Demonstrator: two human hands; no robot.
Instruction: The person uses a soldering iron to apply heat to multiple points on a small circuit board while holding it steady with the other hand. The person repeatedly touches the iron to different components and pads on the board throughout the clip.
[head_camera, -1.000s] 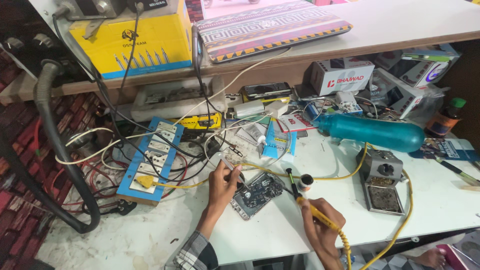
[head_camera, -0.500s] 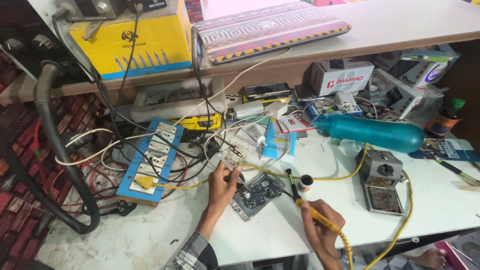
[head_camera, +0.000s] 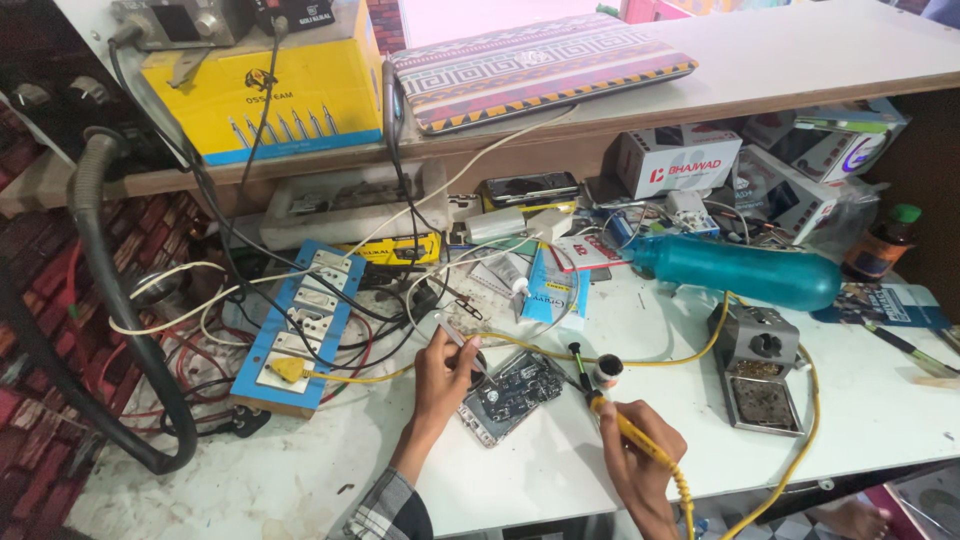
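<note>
Fingers of left hand on circuit board, soldering iron in right hand.

On the shelf at your upper left sits a yellow cardboard box with a blue bottom band. Under the shelf to your right stand a white carton with red print and a white-and-green carton.

left hand | forearm reaching up from lower edge, checked sleeve at elbow, fingers pinched together, thumb side up || right hand | low, near bottom edge, fingers curled closed in pen-like grip, knuckles up
</note>
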